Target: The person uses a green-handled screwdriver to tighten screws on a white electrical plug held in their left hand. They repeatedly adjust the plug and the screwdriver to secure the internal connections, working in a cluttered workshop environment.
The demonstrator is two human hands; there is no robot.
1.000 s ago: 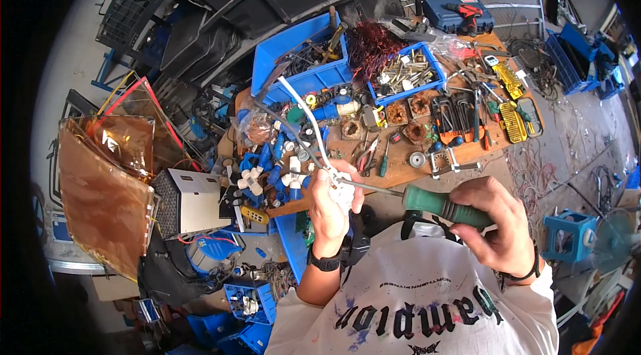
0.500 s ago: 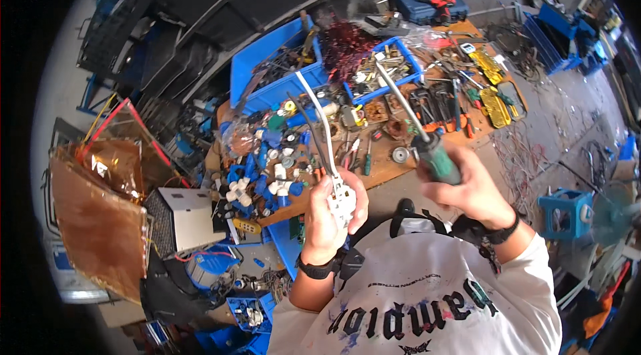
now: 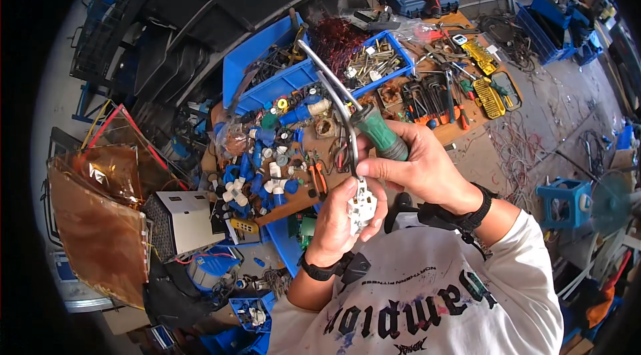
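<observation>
My left hand [image 3: 328, 227] is closed around a white plastic part [image 3: 362, 209] that resembles an electrical socket insert, with small metal contacts showing. Out of its top runs a bent cable [image 3: 353, 145], one strand light and one dark, pointing away over the bench. In my right hand [image 3: 431, 167] is a screwdriver [image 3: 379, 133] with a green-and-black handle, its long metal shaft aimed up and left. The shaft crosses above the free cable end. My right thumb reaches across to the cable, just above the white part; whether it presses on it is hard to tell.
Behind my hands, a wooden bench [image 3: 286, 208] carries blue and white pipe fittings, pliers [image 3: 318, 178] and other tools. Two blue bins [image 3: 280, 88] of metal pieces stand farther back, near a blue case [image 3: 400, 3] and red drill [image 3: 434, 1]. A blue stool [image 3: 566, 203] stands right.
My right hand has moved left with the screwdriver, from well apart to beside my left hand and the cable. The left hand and white part have shifted slightly right.
</observation>
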